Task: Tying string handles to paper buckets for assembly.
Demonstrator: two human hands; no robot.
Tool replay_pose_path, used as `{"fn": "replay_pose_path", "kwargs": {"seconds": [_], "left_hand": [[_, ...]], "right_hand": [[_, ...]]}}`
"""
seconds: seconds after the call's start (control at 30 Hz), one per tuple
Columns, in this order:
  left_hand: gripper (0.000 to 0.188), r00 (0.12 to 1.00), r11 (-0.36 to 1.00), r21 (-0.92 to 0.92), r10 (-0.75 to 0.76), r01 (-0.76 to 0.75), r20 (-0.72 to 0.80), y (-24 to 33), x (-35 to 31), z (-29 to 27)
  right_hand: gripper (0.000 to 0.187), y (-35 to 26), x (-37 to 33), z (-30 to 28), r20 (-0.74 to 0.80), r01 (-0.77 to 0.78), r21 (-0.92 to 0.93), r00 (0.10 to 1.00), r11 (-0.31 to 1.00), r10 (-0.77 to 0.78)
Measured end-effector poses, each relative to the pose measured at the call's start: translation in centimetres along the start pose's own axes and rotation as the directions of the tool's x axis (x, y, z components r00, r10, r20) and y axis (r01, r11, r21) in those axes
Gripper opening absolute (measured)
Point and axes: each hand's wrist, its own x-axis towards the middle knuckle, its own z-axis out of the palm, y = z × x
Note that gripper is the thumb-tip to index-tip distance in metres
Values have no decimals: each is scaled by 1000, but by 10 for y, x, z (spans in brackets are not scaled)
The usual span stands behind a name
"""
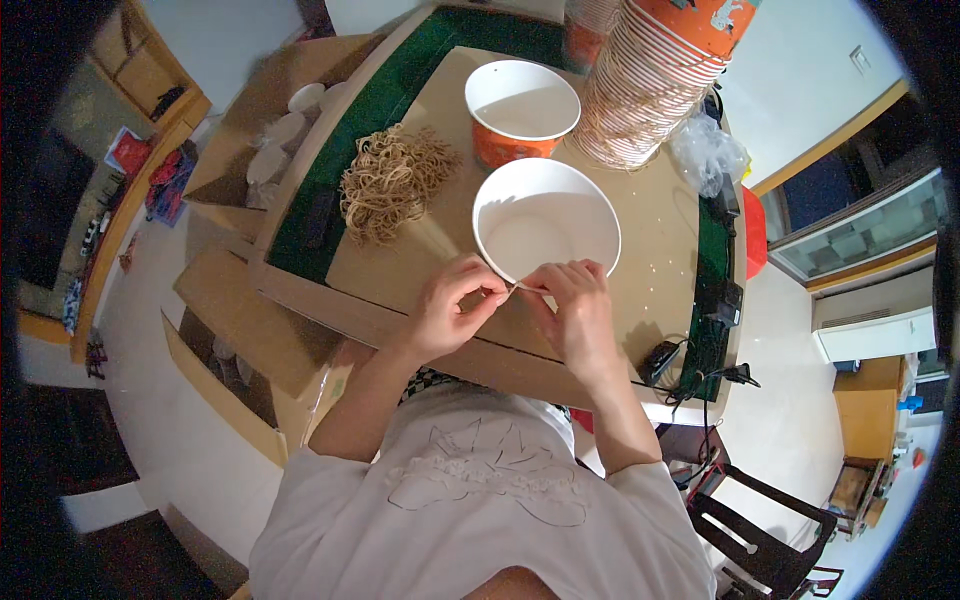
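Note:
In front of me on the table, a white paper bucket [540, 225] stands with its open mouth up. My left hand [450, 308] and my right hand [574, 312] meet at its near rim. Both are closed in a pinch, fingertips almost touching, on a short length of thin twine [516, 287], mostly hidden by the fingers. Just behind stands a second paper bucket [521, 105], white inside and orange outside. To the left lies a tangled heap of tan twine [392, 182]. A tall, leaning stack of nested orange-and-white buckets [655, 80] rises at the back right.
A cardboard sheet [400, 275] covers much of the green table top. Along the right edge are a clear plastic bag [708, 152], black adapters [722, 303] and cables. Open cardboard boxes [225, 165] stand on the left; a dark chair [765, 530] is at lower right.

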Motion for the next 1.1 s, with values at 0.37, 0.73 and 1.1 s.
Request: {"fn": "replay_pose_path", "kwargs": {"seconds": [0.37, 0.73, 1.1], "left_hand": [[8, 967, 976, -59, -217, 211, -135, -9, -9, 10], [6, 970, 960, -161, -238, 227, -52, -8, -12, 9], [7, 921, 902, -229, -386, 366, -50, 10, -14, 14]], "right_hand": [[18, 0, 7, 12, -133, 88, -10, 987, 996, -88], [23, -15, -7, 8, -243, 28, 67, 970, 997, -11], [11, 1, -69, 55, 425, -525, 742, 850, 417, 312]]}}
